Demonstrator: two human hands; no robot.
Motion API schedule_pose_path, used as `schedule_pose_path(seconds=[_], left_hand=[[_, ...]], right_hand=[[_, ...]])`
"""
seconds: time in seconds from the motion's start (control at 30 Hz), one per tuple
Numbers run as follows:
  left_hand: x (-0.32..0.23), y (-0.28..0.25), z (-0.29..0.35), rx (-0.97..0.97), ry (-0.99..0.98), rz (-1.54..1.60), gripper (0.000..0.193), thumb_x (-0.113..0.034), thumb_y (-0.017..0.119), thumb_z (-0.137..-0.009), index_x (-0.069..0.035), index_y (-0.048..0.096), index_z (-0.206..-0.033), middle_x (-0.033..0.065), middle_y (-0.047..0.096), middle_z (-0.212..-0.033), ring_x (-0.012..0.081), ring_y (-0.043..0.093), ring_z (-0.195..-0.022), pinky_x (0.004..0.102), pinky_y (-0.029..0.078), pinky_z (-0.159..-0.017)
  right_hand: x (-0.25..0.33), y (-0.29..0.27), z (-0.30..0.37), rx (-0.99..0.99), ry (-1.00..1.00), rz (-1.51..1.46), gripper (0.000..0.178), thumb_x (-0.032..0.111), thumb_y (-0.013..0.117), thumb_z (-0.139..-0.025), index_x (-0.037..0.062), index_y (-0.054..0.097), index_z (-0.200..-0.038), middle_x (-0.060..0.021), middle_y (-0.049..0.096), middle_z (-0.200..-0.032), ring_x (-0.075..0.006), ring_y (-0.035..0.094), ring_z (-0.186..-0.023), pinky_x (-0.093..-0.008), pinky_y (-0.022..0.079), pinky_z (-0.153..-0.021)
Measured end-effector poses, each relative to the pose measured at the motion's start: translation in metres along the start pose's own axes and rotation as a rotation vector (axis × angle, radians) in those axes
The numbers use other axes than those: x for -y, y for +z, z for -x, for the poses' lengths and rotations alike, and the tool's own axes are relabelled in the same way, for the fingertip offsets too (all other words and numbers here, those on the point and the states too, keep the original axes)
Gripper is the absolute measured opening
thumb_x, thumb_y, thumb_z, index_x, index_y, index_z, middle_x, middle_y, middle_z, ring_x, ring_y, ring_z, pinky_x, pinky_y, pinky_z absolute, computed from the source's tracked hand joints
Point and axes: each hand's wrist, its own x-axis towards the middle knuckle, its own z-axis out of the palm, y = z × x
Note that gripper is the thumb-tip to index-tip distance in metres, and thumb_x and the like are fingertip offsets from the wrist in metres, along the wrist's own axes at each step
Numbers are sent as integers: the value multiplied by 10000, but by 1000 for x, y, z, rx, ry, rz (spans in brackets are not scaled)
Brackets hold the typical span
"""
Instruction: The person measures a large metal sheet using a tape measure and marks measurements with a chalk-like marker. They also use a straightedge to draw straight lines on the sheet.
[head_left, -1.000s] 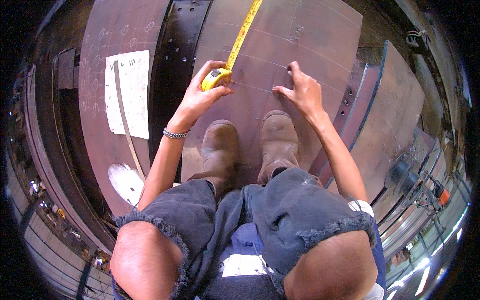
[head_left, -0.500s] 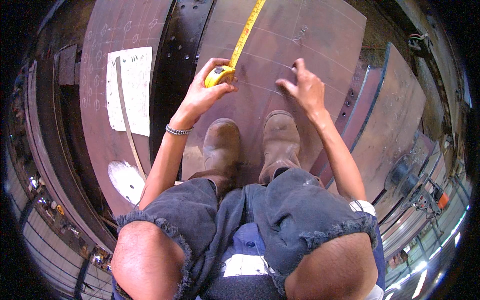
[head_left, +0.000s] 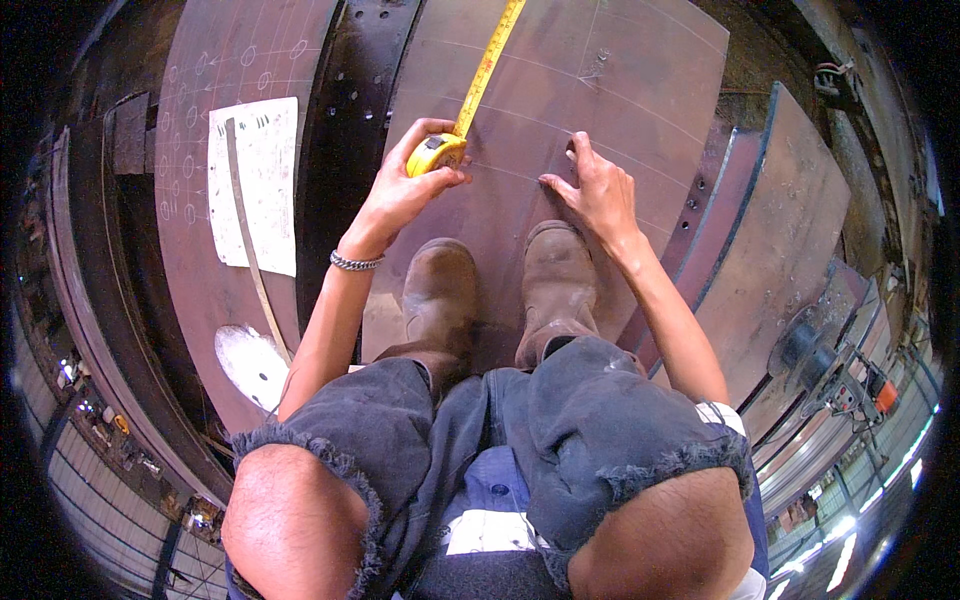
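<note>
A yellow tape measure (head_left: 437,155) is gripped in my left hand (head_left: 396,190), thumb on the near side and fingers round the far side. From its case the yellow blade (head_left: 487,72) runs out and away over a large brown steel plate (head_left: 540,110), past the top edge of the view. To the right, my right hand (head_left: 603,195) is low over the same plate, thumb and forefinger apart and the other fingers partly curled. Nothing shows between them. Thin pale lines cross the plate, and my boots (head_left: 440,290) rest on it.
On the left, a marked steel plate (head_left: 235,60) carries a white paper sheet (head_left: 270,190) with a thin metal strip (head_left: 243,215) across it. A dark drilled beam (head_left: 350,90) separates the plates. More plates (head_left: 770,230) and a machine with an orange part (head_left: 883,395) stand at right.
My right hand has shifted slightly left and toward me, thumb and forefinger still apart. My left hand keeps the tape measure nearly in place, with the view shifting a little.
</note>
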Motion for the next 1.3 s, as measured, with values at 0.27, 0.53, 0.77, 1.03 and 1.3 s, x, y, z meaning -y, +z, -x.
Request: schedule_pose_path(seconds=[0.27, 0.53, 0.77, 1.03, 1.3], left_hand=[[5, -2, -3, -7, 7, -44, 479, 0, 666, -829, -119, 536, -1275, 24, 623, -1057, 106, 616, -905, 241, 501, -750], [2, -10, -7, -29, -6, 5, 445, -67, 705, -850, -103, 526, -1257, 22, 637, -1011, 106, 608, -895, 247, 494, -767], [-2, -8, -14, -70, 5, 14, 453, -103, 721, -852, -103, 515, -1255, 20, 626, -1002, 109, 622, -889, 240, 502, -734], [0, -13, -22, -93, 91, -104, 448, -54, 711, -850, -95, 503, -1246, 34, 619, -1021, 123, 623, -936, 275, 546, -823], [4, -17, -30, -103, 36, -63, 456, -39, 704, -851, -76, 489, -1251, 59, 620, -1049, 146, 625, -981, 315, 557, -858]], right_hand=[[4, -3, -2, -38, 40, 6, 572, 389, 772, -802, 79, 461, -1169, -135, 722, -1039, -357, 700, -924, -469, 576, -722], [-24, -61, -55, -263, 141, -139, 209, 274, 591, -939, 125, 619, -1083, -164, 702, -821, -362, 695, -772, -480, 525, -643], [-60, -71, -152, -269, 81, 98, 465, 296, 576, -897, 184, 578, -1348, -198, 692, -767, -389, 690, -734, -522, 555, -712], [-87, -92, -221, -192, 7, 299, 399, 292, 571, -891, 252, 639, -1282, -174, 706, -825, -360, 696, -755, -484, 572, -692], [-94, -103, -225, -128, -112, 430, 384, 301, 565, -919, 290, 627, -1297, -164, 697, -794, -336, 691, -734, -460, 565, -672]])
